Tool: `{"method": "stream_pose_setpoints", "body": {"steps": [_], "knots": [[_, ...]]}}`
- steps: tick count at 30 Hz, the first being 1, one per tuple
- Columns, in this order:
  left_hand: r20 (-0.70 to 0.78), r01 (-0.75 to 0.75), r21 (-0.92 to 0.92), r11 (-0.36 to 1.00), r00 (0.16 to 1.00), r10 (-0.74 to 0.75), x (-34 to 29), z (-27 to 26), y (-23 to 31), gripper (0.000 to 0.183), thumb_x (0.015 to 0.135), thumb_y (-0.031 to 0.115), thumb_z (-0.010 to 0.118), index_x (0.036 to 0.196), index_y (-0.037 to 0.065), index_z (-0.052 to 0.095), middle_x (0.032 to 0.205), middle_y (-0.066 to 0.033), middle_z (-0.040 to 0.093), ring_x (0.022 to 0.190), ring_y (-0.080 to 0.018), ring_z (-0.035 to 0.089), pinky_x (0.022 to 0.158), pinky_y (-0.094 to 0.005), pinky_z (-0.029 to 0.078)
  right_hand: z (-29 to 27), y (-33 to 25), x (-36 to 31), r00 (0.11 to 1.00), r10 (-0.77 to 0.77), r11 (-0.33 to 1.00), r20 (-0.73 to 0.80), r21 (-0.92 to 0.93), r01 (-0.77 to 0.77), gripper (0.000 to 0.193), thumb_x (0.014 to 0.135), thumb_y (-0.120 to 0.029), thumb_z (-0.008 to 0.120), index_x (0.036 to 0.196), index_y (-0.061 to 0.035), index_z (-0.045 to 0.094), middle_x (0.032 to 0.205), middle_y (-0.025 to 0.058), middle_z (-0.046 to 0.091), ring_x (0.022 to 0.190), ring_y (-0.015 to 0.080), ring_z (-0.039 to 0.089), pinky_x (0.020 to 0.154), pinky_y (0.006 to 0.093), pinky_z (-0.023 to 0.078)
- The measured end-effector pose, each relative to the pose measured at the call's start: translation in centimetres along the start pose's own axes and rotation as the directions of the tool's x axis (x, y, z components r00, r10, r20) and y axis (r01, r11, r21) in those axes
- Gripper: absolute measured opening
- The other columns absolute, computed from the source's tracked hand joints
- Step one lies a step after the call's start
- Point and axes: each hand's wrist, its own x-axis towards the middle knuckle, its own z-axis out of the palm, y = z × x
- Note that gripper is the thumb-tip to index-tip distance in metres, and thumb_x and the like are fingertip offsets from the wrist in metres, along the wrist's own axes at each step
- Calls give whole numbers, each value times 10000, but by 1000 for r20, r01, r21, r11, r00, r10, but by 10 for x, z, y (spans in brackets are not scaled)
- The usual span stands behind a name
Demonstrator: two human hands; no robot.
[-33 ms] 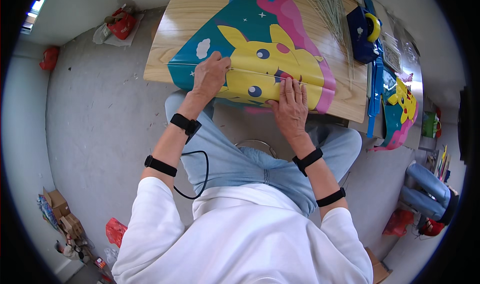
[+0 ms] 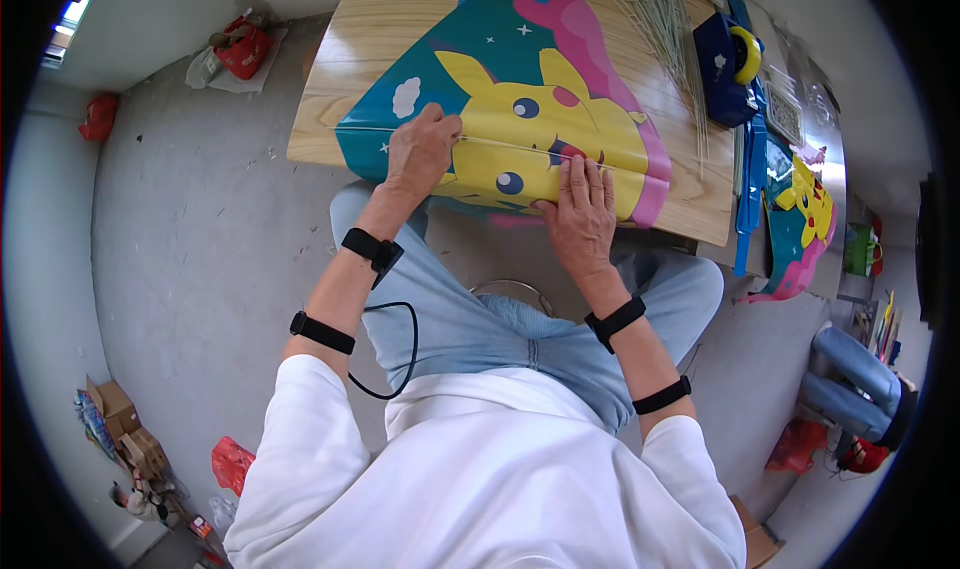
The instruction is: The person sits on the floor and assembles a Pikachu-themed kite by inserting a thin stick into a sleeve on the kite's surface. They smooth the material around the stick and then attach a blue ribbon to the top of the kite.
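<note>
A large triangular printed sheet [image 2: 500, 99], like a kite's sail, lies on the wooden table [image 2: 345, 49]. It shows a yellow cartoon figure on teal, with a wavy pink border, and its near part hangs past the table's front edge. Across it runs a thin pale rod [image 2: 372, 129]. My left hand [image 2: 422, 152] is closed over this rod left of the yellow figure, fingertips pressed together on it. To the right, my right hand [image 2: 582, 209] lies with outstretched fingers on the sheet, fingertips at the rod line by the figure's mouth. The palms hide part of the sheet's near portion.
Many thin rods [image 2: 665, 39] lie at the table's right. Beside them stand a blue tape dispenser [image 2: 725, 69], a clear box [image 2: 784, 114] and blue strips [image 2: 750, 189]. A similar printed sheet [image 2: 805, 209] hangs farther right. Another person's jeans [image 2: 850, 379] show at lower right.
</note>
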Motion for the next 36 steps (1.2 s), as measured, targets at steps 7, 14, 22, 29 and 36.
{"method": "stream_pose_setpoints", "body": {"steps": [7,14,22,29,36], "knots": [[-35,55,-97,994,998,-59,-2,10,4,39,851,108,707,874,89,682,908,-71,620,813,-305,653,697,-395,532,0,1,0,1000,-5,1000,-9,4,5,765,867,-412,685,1412,86,485,1471,211,476,1398,388,425,1200,510,287],[-78,84,-192,978,992,-101,-5,12,7,56,836,84,717,882,74,688,903,-75,631,820,-298,658,701,-387,537,-1,0,0,1000,2,1000,-16,10,-2,773,848,-398,704,1413,83,486,1474,208,472,1396,391,426,1199,514,285],[-74,72,-149,986,994,-83,-5,19,7,15,883,103,667,887,89,666,919,-74,603,827,-310,650,701,-398,536,-2,-1,0,1000,6,1000,17,-13,-6,779,845,-411,712,1420,65,491,1478,205,472,1406,384,420,1196,515,283],[-74,68,-128,990,994,-77,-5,20,9,8,894,92,651,901,87,652,931,-77,602,831,-318,646,706,-403,530,5,3,-2,999,-11,1000,-30,-28,10,765,852,-424,696,1412,62,504,1484,197,472,1405,379,425,1190,521,294],[-80,83,-139,987,992,-95,-5,18,10,25,914,87,621,897,89,640,940,-83,589,813,-330,638,697,-416,528,5,1,-2,1000,3,1000,-17,4,-3,750,854,-388,711,1419,56,492,1494,185,446,1418,373,398,1186,536,295]]}}
